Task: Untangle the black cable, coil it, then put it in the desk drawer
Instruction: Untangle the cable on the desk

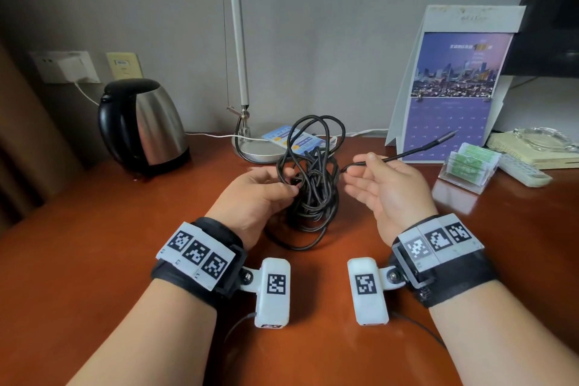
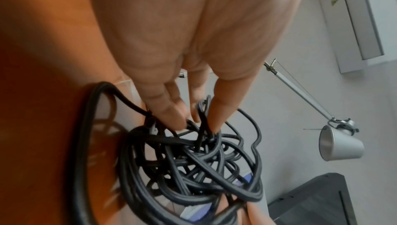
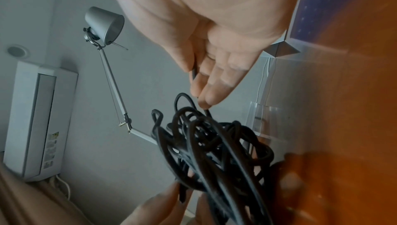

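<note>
Cable [image 1: 313, 185]: black, one tangled bundle, mid-desk [image 1: 94, 260] toward the back edge, just in front of the lamp [image 1: 260, 150] base; lower loops lie on the wood, upper loops stand up. Left hand [image 1: 260, 194]: thumb and fingers pinch strands at the bundle's left side. Right hand [image 1: 388, 185]: thumb and forefinger pinch the free end, other fingers loose; plug points right toward the calendar [image 1: 454, 88]. Kettle [image 1: 144, 122] at back left.

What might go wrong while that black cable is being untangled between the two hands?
The right hand pinches a free end while the left hand holds the cable knot; pulling may tighten it. Loops rise close to the lamp base and could snag it. The stiff plug end points at the calendar and might topple it.
</note>
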Demonstrator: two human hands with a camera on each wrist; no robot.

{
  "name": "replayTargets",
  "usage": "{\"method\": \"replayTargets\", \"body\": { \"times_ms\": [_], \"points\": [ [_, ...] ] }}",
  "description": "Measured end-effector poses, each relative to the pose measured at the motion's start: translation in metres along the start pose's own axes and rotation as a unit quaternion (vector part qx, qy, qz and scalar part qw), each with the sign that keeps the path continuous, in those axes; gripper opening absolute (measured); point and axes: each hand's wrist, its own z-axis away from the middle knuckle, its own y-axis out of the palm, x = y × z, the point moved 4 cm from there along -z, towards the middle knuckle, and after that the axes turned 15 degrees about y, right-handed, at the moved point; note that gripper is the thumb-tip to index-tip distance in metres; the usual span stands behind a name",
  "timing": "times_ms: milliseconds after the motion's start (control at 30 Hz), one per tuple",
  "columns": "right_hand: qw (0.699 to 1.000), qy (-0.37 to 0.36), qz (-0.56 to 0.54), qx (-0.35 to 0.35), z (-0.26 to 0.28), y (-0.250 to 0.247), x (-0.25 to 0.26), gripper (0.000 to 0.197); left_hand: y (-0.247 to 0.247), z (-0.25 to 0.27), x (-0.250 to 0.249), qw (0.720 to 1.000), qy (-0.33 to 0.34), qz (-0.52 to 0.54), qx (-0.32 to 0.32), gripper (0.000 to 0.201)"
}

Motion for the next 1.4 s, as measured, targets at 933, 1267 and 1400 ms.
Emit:
{"method": "replayTargets", "body": {
  "times_ms": [933, 1267, 1400],
  "points": [
    [0.955, -0.029, 0.256, 0.15, 0.007, 0.03, -0.014, 0.065, 0.012, 0.005, -0.009, 0.991, -0.012, 0.127, -0.036, 0.024],
    [0.945, -0.088, 0.313, 0.033, -0.005, 0.011, -0.008, 0.067, 0.008, 0.006, -0.023, 0.952, -0.061, 0.271, -0.126, 0.014],
    [0.939, -0.108, 0.325, -0.014, -0.001, 0.006, 0.0, 0.077, 0.008, 0.006, -0.024, 0.926, -0.086, 0.346, -0.127, 0.019]
  ]
}}
